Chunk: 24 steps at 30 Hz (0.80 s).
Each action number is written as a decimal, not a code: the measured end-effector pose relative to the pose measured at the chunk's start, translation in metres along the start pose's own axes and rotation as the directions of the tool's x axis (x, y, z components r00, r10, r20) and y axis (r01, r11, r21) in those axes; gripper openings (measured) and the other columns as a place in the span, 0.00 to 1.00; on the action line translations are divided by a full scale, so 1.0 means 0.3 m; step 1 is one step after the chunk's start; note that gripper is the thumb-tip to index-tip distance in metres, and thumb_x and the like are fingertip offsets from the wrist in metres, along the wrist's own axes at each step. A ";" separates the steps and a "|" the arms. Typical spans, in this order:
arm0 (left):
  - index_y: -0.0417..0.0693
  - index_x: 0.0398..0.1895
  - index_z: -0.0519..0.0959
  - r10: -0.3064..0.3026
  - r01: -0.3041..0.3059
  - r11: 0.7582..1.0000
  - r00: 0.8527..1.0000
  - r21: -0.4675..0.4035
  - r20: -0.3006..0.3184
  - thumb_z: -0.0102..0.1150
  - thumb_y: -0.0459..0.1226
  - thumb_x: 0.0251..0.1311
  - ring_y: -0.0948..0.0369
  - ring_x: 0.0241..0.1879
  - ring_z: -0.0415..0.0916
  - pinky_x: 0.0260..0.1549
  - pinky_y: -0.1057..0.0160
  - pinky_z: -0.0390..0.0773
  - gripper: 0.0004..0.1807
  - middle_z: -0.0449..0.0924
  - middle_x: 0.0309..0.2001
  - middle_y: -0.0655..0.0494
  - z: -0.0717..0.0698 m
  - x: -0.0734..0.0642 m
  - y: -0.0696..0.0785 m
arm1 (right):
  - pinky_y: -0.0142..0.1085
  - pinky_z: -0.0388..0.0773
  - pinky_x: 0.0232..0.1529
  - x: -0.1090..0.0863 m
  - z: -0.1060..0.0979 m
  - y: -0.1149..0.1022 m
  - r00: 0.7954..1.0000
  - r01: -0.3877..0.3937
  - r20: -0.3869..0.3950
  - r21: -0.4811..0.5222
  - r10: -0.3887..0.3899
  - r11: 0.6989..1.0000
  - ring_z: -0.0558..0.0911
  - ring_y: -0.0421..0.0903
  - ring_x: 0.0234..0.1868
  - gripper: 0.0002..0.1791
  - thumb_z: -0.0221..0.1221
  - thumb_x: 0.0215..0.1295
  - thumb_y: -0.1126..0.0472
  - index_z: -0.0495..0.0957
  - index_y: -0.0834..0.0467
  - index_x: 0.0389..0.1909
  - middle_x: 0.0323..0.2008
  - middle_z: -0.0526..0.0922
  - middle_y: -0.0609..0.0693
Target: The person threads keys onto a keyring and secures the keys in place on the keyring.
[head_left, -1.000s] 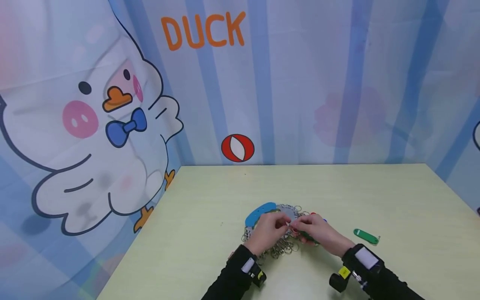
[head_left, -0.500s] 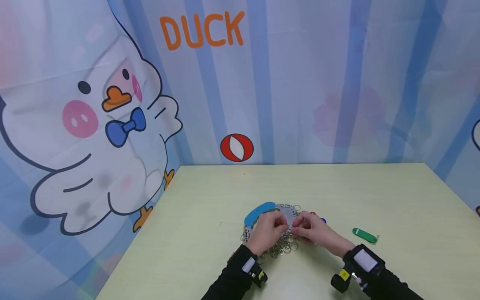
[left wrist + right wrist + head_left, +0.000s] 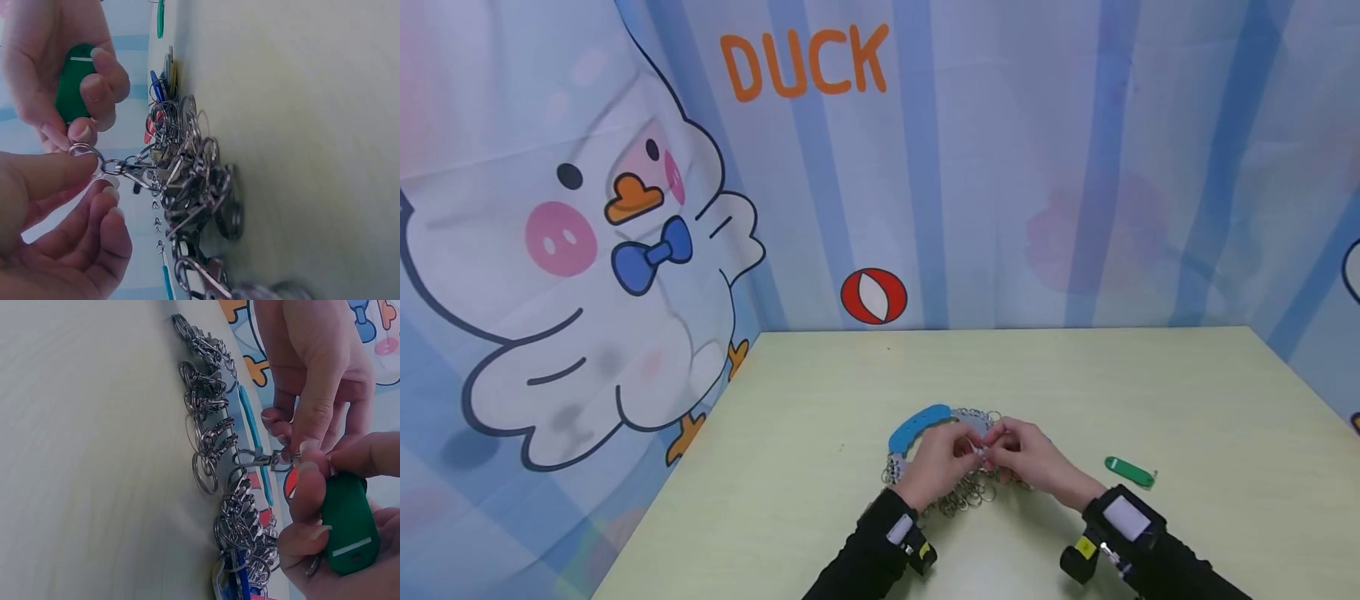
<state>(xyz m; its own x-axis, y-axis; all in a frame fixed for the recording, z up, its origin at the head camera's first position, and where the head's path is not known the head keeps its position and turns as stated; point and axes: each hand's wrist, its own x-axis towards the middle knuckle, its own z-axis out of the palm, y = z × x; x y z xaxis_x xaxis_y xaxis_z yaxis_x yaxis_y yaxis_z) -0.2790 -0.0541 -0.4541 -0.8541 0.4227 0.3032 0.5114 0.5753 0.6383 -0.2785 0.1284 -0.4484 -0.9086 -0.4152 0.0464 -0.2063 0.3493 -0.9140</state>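
Observation:
My left hand (image 3: 942, 465) pinches a metal split ring (image 3: 86, 149) between thumb and index finger. The ring hangs on a small swivel clasp (image 3: 122, 167), which leads to a heap of other clasps and rings. My right hand (image 3: 1037, 461) holds a green key tag (image 3: 351, 524) in its curled fingers, its fingertips meeting the left hand's at the ring. Under both hands lies a grey plate with a blue handle (image 3: 921, 425), edged with metal clasps and rings (image 3: 962, 497); the hands cover part of it. Whether the tag is on the ring cannot be made out.
A second green tag (image 3: 1131, 472) lies on the pale table (image 3: 820, 517), right of the hands. Among the rings sits a blue tag (image 3: 242, 575). A printed duck curtain (image 3: 1000, 167) stands behind the table.
The right hand shifts a little at the left fingertips, its fingers rising slightly. The left hand stays nearly still. The red and blue tags beside the plate are now covered in the head view.

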 end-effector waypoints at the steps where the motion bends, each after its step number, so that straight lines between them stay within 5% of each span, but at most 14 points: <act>1: 0.46 0.36 0.82 0.010 -0.010 1.000 1.000 0.003 -0.004 0.61 0.32 0.61 0.73 0.27 0.70 0.28 0.76 0.71 0.02 0.82 0.30 0.56 -0.001 0.001 0.001 | 0.37 0.79 0.29 0.001 -0.001 -0.001 1.000 0.008 0.005 -0.001 -0.008 1.000 0.79 0.47 0.29 0.10 0.51 0.65 0.69 0.69 0.67 0.45 0.30 0.83 0.57; 5: 0.45 0.30 0.82 0.013 -0.013 1.000 0.999 0.013 -0.042 0.61 0.31 0.60 0.73 0.27 0.71 0.28 0.76 0.71 0.03 0.83 0.28 0.56 0.001 0.004 -0.001 | 0.35 0.77 0.28 0.003 -0.001 -0.002 0.999 0.036 0.026 -0.015 -0.035 0.999 0.78 0.46 0.28 0.10 0.51 0.65 0.68 0.68 0.67 0.45 0.31 0.84 0.60; 12: 0.44 0.25 0.83 -0.130 0.124 0.991 0.985 -0.055 -0.116 0.62 0.31 0.59 0.73 0.24 0.68 0.24 0.74 0.68 0.06 0.82 0.24 0.57 0.012 0.005 -0.006 | 0.30 0.72 0.26 0.000 0.011 0.004 0.999 0.010 0.046 -0.029 -0.009 1.000 0.75 0.41 0.26 0.11 0.52 0.69 0.65 0.71 0.68 0.46 0.31 0.83 0.57; 15: 0.43 0.25 0.83 -0.142 0.139 0.990 0.981 -0.030 -0.132 0.61 0.31 0.59 0.73 0.23 0.67 0.22 0.74 0.67 0.06 0.81 0.23 0.57 0.017 0.003 -0.006 | 0.30 0.73 0.25 0.002 0.013 0.004 0.999 0.003 0.042 -0.016 -0.002 1.000 0.76 0.41 0.25 0.11 0.52 0.70 0.64 0.70 0.67 0.47 0.32 0.83 0.59; 24: 0.47 0.32 0.79 0.045 -0.041 0.998 0.996 0.053 -0.078 0.60 0.29 0.58 0.71 0.29 0.71 0.29 0.77 0.70 0.04 0.81 0.30 0.57 0.010 0.005 -0.001 | 0.34 0.75 0.25 0.015 0.001 0.006 1.000 0.015 0.019 0.022 -0.015 1.000 0.75 0.43 0.23 0.09 0.51 0.68 0.66 0.66 0.67 0.45 0.32 0.83 0.63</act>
<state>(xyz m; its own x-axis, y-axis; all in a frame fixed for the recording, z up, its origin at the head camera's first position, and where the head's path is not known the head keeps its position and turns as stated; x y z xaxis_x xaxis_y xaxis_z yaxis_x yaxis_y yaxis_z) -0.2801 -0.0516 -0.4558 -0.8350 0.3922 0.3860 0.5502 0.5941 0.5868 -0.2829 0.1269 -0.4500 -0.8982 -0.4364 0.0527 -0.2117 0.3245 -0.9219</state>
